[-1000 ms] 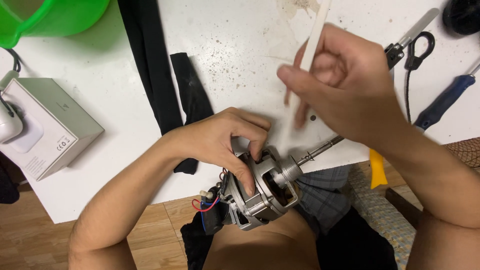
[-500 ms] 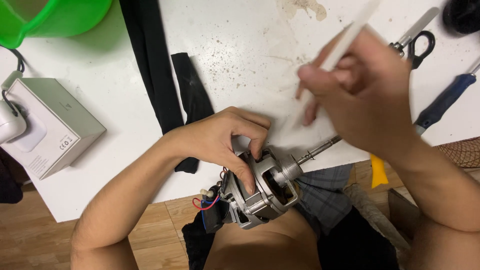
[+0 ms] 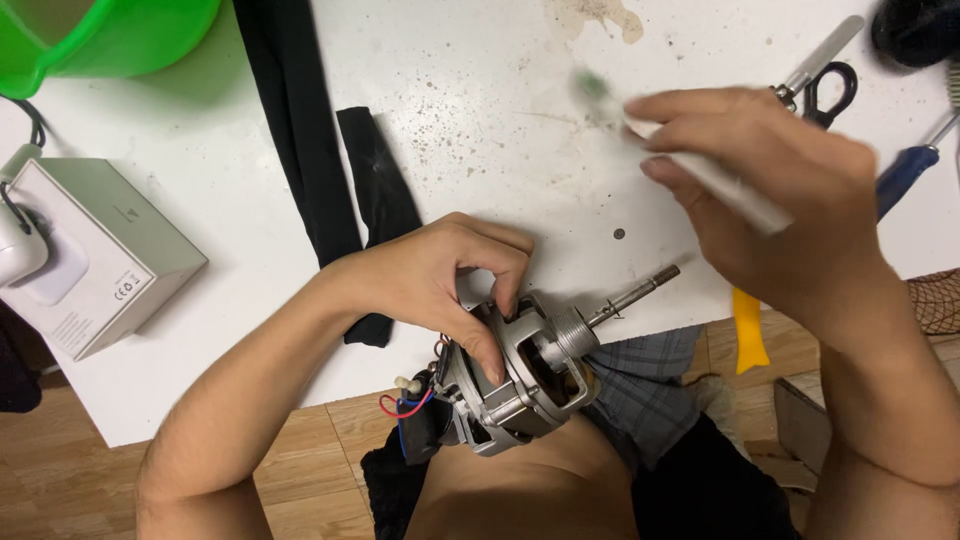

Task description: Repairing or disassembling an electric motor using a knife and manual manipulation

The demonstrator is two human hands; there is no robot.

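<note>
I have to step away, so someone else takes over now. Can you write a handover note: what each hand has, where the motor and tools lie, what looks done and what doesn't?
Left hand: grips the small electric motor at the table edge, over the lap, shaft pointing right.
Right hand: raised above the table, holding a slim white tool with a greenish tip; blurred, so its kind is unclear. It is clear of the motor.
Nearby: scissors and blue-handled screwdriver at right, yellow tool by the edge, black strips, grey box, green bucket.
Done: motor is out with its housing bare, wires loose.
Left: cannot tell from this view.
</note>
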